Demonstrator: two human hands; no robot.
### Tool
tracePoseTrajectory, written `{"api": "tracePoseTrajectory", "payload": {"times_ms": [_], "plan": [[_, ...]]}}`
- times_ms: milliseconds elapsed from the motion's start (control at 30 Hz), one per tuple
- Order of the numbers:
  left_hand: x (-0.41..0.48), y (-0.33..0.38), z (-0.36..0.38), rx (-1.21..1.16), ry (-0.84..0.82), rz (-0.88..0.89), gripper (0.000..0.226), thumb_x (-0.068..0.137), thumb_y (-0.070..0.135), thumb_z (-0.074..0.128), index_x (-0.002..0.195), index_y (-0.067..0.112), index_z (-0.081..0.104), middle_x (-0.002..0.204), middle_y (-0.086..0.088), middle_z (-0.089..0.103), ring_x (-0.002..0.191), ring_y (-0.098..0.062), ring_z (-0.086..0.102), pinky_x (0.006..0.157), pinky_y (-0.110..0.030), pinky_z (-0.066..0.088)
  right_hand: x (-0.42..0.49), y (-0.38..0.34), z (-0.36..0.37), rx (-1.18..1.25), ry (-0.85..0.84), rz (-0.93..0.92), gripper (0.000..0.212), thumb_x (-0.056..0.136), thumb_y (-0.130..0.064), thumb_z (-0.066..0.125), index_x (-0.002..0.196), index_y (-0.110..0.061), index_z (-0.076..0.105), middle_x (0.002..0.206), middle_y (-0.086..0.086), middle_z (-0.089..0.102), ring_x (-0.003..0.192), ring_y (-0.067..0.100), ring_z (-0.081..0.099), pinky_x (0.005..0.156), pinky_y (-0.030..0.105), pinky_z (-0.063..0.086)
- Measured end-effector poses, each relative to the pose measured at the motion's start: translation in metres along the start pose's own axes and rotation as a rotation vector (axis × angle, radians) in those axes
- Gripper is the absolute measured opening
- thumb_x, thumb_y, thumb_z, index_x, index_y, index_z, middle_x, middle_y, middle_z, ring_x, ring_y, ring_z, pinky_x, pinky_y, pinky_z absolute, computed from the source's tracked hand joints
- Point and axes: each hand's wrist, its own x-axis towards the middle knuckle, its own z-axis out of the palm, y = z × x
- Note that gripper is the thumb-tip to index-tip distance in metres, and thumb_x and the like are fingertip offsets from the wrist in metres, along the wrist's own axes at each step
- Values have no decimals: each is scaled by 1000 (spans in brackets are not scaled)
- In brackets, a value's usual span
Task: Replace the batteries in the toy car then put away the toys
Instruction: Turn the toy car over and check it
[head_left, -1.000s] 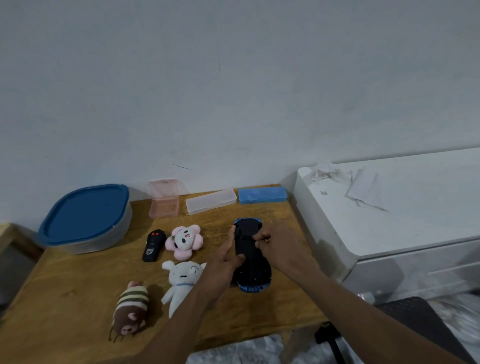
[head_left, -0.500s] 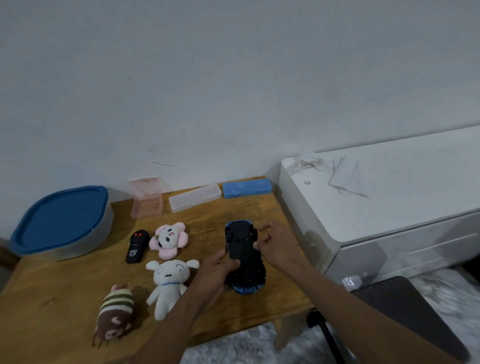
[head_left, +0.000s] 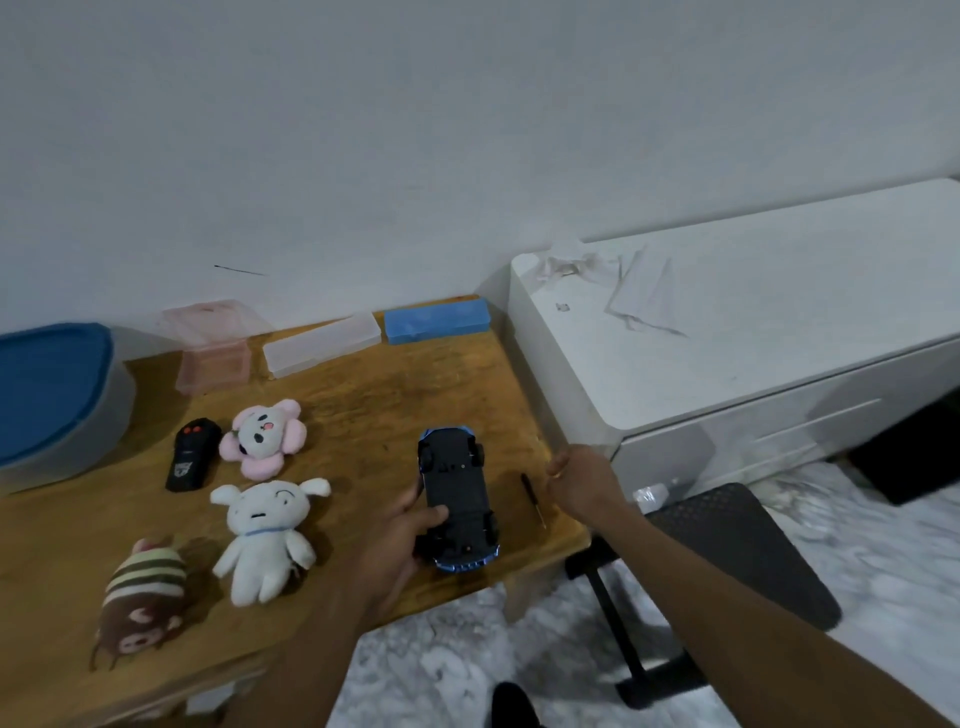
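Observation:
The blue toy car (head_left: 457, 493) lies upside down on the wooden table (head_left: 363, 395), its black underside and wheels facing up. My left hand (head_left: 402, 535) grips its left side near the rear. My right hand (head_left: 582, 480) hovers at the table's right edge with fingers curled; whether it holds something small is unclear. A thin black screwdriver (head_left: 533, 499) lies on the table between the car and my right hand. A black remote (head_left: 191, 460), a pink flower plush (head_left: 265, 439), a white plush (head_left: 265, 535) and a striped brown plush (head_left: 143, 597) lie to the left.
A blue-lidded tub (head_left: 52, 400) stands at the far left. A pink box (head_left: 213, 345), a clear case (head_left: 322, 343) and a blue case (head_left: 436, 319) line the wall. A white appliance (head_left: 727, 338) stands on the right, a black stool (head_left: 727, 545) below it.
My right hand has left the car's underside and pulled right to the table edge. The screwdriver now lies in view beside the car. The camera view swung right.

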Motion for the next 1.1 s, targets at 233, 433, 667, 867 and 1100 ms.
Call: {"api": "tracePoseTrajectory", "payload": {"times_ms": [233, 433, 667, 867, 1100], "plan": [[0, -4, 8, -33, -23, -26, 57, 93, -1, 53, 145, 20, 42, 120, -8, 69, 112, -27, 65, 92, -43, 53, 15, 1, 26, -124, -66, -68, 8, 86, -8, 57, 91, -7, 64, 93, 10, 66, 90, 23, 64, 79, 33, 55], [7, -1, 7, -70, 3, -16, 53, 92, 0, 53, 140, 22, 48, 120, -8, 70, 112, -28, 65, 87, -43, 54, 35, 0, 32, -155, -132, -98, 7, 86, -7, 59, 91, -11, 55, 90, 5, 60, 85, 19, 61, 75, 30, 56], [8, 15, 3, -65, 28, 28, 52, 92, 1, 54, 140, 22, 49, 118, -10, 71, 109, -31, 67, 79, -42, 56, 40, -41, 3, 220, -19, -177, 17, 84, -12, 65, 93, -25, 60, 82, -2, 64, 79, 20, 67, 72, 34, 59], [4, 43, -1, 4, -5, 153, 46, 94, 5, 54, 136, 24, 54, 120, -7, 70, 113, -34, 63, 90, -50, 52, 21, -98, -37, 848, -11, -344, 24, 84, 4, 62, 100, -14, 59, 72, 8, 63, 73, 22, 68, 74, 43, 61], [-1, 65, -5, 45, -22, 194, 53, 92, 7, 57, 140, 27, 49, 120, -6, 70, 112, -31, 64, 81, -41, 55, 6, -123, -36, 727, 51, -551, 23, 88, -4, 61, 100, -24, 60, 77, 3, 69, 77, 19, 72, 76, 44, 60]]}}
